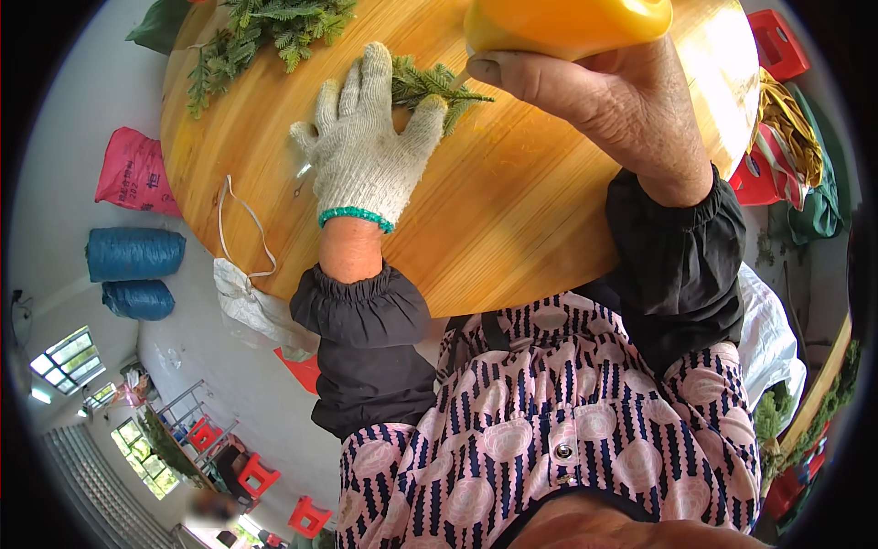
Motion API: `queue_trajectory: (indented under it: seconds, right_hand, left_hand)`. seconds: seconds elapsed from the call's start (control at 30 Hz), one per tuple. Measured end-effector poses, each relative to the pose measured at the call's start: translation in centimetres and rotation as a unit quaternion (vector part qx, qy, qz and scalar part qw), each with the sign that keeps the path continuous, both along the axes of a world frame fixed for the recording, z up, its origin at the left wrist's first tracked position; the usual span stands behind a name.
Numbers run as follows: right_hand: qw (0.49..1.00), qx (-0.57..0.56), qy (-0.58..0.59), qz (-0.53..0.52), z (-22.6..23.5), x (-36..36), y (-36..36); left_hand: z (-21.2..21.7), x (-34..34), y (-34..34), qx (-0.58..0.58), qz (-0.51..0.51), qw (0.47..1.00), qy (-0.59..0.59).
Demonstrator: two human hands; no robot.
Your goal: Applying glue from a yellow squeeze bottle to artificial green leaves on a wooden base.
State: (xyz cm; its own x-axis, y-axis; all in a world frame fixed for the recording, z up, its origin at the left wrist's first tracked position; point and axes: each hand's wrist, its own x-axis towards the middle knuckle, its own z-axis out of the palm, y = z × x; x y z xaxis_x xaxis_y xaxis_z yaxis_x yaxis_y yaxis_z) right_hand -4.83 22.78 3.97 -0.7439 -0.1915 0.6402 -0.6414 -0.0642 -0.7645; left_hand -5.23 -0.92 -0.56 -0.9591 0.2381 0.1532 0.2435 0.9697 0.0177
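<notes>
Gloved left hand, fingers spread flat, pins a green sprig mid-table; bare right hand grips a yellow, apparently plastic, tool above it; sprig could slip if pressure eases.
</notes>
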Motion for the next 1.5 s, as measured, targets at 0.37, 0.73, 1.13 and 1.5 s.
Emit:
queue_trajectory:
  seconds: [0.37, 0.73, 1.13, 1.5]
  right_hand:
    - [0.995, -0.082, -0.024, 0.044, -0.4, -0.2, 0.8]
    - [0.998, -0.037, 0.029, 0.046, -0.2, -0.8, 1.6]
    - [0.977, -0.182, -0.109, 0.014, 1.2, -0.3, 3.6]
    - [0.888, -0.404, -0.196, -0.097, -1.6, -2.8, 6.0]
  left_hand:
    - [0.4, -0.3, 0.1, -0.005, 0.005, 1.000, -0.022]
    - [-0.4, -0.5, -0.2, 0.006, -0.008, 0.999, -0.030]
    - [0.5, 0.0, -0.4, 0.014, -0.008, 1.000, -0.010]
    - [1.3, 1.3, -0.2, 0.183, -0.242, 0.947, 0.106]
